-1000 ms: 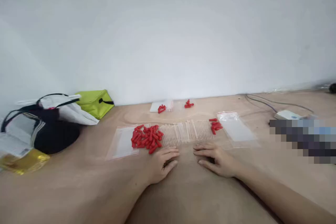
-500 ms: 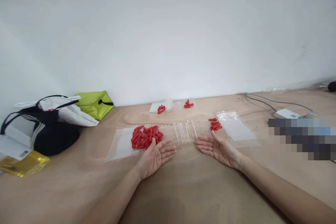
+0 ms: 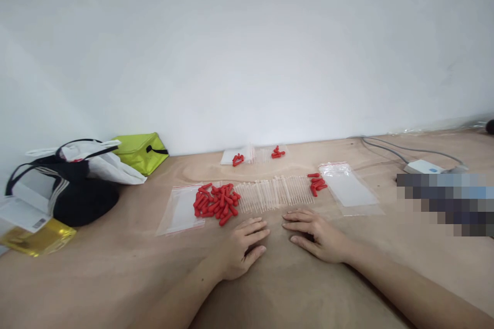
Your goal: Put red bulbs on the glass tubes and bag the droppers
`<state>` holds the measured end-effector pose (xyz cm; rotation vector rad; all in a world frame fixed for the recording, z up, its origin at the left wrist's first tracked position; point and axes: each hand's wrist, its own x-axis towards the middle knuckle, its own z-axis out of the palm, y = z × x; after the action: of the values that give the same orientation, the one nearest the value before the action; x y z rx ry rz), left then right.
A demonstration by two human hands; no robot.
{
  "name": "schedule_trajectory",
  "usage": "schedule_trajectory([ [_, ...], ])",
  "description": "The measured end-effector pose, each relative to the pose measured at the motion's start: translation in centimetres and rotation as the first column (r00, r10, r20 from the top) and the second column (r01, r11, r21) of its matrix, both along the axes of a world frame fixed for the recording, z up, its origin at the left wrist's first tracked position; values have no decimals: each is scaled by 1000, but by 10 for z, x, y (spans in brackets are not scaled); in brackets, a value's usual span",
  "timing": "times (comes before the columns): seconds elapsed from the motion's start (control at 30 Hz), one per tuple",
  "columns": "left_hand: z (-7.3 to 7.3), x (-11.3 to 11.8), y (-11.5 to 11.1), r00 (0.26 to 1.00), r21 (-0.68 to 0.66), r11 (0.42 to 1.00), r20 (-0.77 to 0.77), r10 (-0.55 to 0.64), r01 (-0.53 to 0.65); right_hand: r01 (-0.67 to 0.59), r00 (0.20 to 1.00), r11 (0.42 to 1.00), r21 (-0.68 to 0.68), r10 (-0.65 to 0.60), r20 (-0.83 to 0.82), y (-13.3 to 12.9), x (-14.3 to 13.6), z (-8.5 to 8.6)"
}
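Observation:
My left hand (image 3: 246,248) rests palm down on the wooden table, fingers apart and holding nothing. Just beyond it lies a heap of red rubber dropper bulbs (image 3: 216,203). My right hand (image 3: 318,235), also palm down and open, lies a short way to the right, near the row of thin clear tubes (image 3: 276,193). These tubes lie side by side between the heap and a smaller group of red bulbs (image 3: 316,184). A clear zip bag (image 3: 181,211) is at the heap's left, and another zip bag (image 3: 349,187) is right of the small group.
Farther back, a zip bag (image 3: 228,156) lies by a few red bulbs and tubes. At left stand a lime-green bag (image 3: 135,151), a black bag (image 3: 83,200) and a yellow package (image 3: 42,239). A white power strip (image 3: 422,167) with grey cable lies right, beside a pixelated patch.
Both hands have turned from palms facing up to palms down and come nearer to me. A red bulb at the heap's front edge, behind my left hand before, now shows.

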<state>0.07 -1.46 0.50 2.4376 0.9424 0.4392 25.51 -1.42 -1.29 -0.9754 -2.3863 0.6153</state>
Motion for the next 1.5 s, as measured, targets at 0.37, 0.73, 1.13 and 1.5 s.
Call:
schedule_trajectory([
  [0.37, 0, -2, 4, 996, 25, 1000, -89, 9, -6, -5, 1000, 998, 60, 4, 18, 3, 0, -2],
  [0.73, -3, -3, 3, 999, 56, 998, 32, 0, -2, 10, 992, 1000, -23, -13, -126, 0, -2, -2],
  [1.13, 8, 33, 54, 777, 512, 652, 51, 627, -560, 723, 669, 683, 105, -730, 143, 73, -10, 20],
  [1.5, 13, 59, 83, 584, 387, 580, -119, 803, -717, 791, 546, 597, 135, -788, 285, 103, -2, 18],
])
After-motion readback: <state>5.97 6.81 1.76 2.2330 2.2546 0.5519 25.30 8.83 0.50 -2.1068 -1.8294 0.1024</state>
